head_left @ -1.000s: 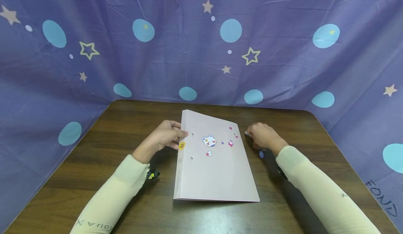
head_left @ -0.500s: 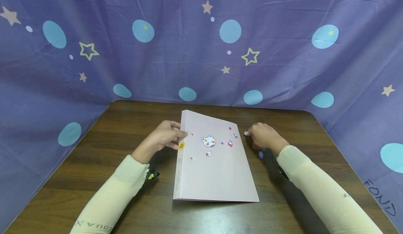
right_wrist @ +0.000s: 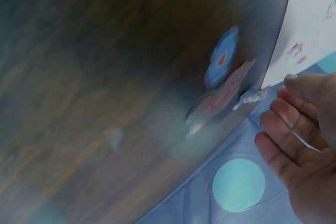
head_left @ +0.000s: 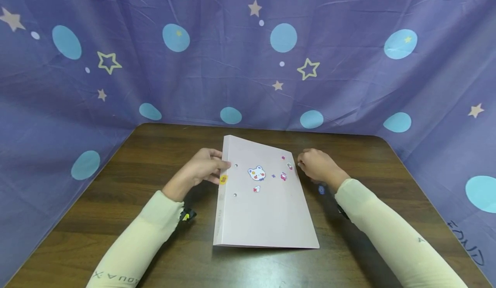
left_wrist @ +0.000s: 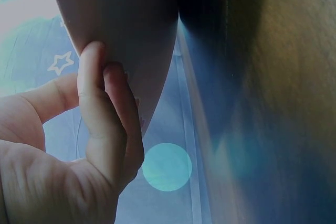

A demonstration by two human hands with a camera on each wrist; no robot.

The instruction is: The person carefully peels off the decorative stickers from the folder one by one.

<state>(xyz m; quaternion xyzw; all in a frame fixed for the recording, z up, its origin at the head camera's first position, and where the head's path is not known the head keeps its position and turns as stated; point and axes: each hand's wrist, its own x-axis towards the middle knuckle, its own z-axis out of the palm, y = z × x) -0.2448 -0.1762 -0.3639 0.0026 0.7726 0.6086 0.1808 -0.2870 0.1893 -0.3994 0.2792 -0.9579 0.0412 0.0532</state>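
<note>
Your left hand [head_left: 203, 166] grips the folder [head_left: 267, 215] by its spine, thumb on top, tilting it over the middle of the counter [head_left: 190, 262]. Your right hand [head_left: 317, 165], fingers bent, is just beside the folder's far right corner, near a white sticker [right_wrist: 253, 97]; whether it pinches that is unclear. A blue sticker [head_left: 321, 189] lies near your right wrist; a bear sticker [head_left: 257, 173] decorates the cover.
</note>
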